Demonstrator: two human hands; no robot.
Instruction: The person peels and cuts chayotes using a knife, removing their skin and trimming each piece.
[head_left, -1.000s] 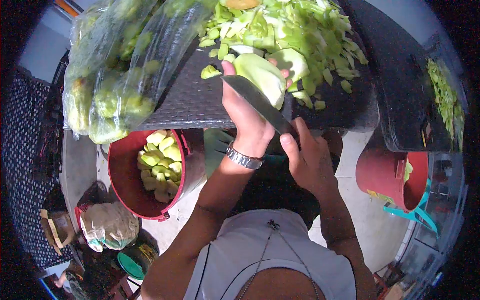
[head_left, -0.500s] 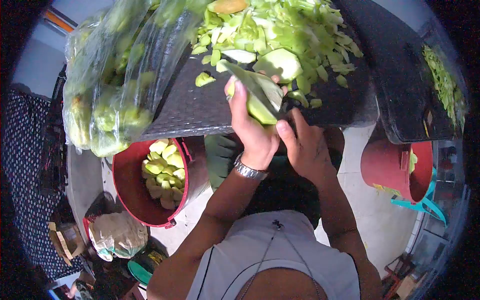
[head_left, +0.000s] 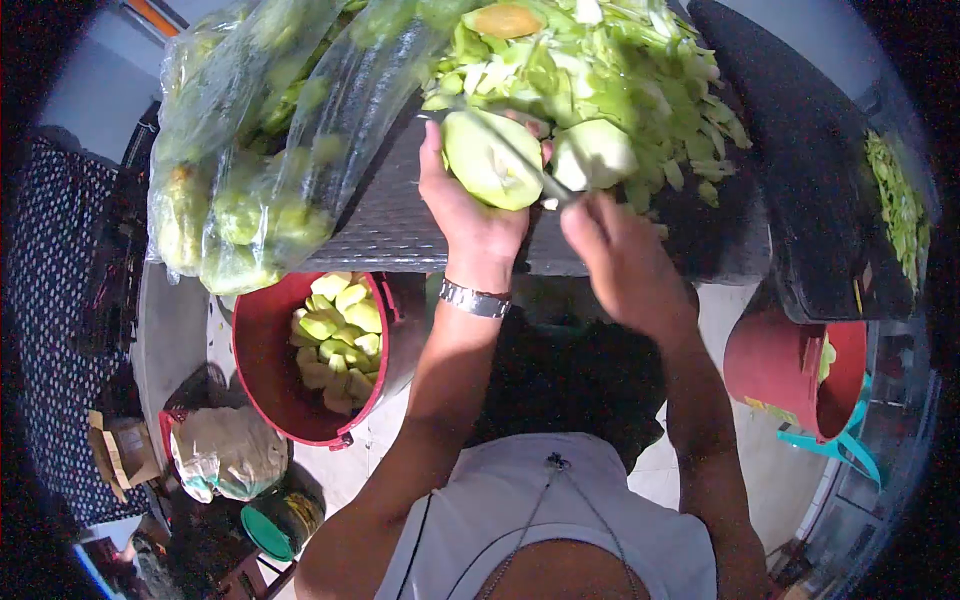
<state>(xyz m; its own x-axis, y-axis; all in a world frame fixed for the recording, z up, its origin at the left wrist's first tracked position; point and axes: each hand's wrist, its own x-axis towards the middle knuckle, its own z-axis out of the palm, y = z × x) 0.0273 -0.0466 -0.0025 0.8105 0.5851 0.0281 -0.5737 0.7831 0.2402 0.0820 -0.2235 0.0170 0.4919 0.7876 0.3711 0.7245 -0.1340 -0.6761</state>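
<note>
My left hand (head_left: 478, 215), with a metal watch at the wrist, holds a pale green halved fruit (head_left: 490, 165), cut face up. Closed round the handle of a knife (head_left: 515, 150) is my right hand (head_left: 625, 260). The blade, smeared by motion, crosses over the cut face. Just right of this half, another pale green piece (head_left: 595, 152) lies on the dark woven tabletop (head_left: 400, 225). Behind both pieces spreads a heap of green peelings (head_left: 640, 85), with an orange-tan piece (head_left: 503, 20) at its back left.
A clear plastic bag (head_left: 250, 160) of green fruit lies at the table's left. Below it stands a red bucket (head_left: 245, 370) holding pale green pieces. Another red bucket (head_left: 775, 370) is at the right, near a turquoise stool (head_left: 850, 450). A dark chair (head_left: 800, 200) stands right of the table.
The half in my left hand has turned from tilted to cut face up. My right hand has moved right and slightly up with the knife, whose blade now lies across that face.
</note>
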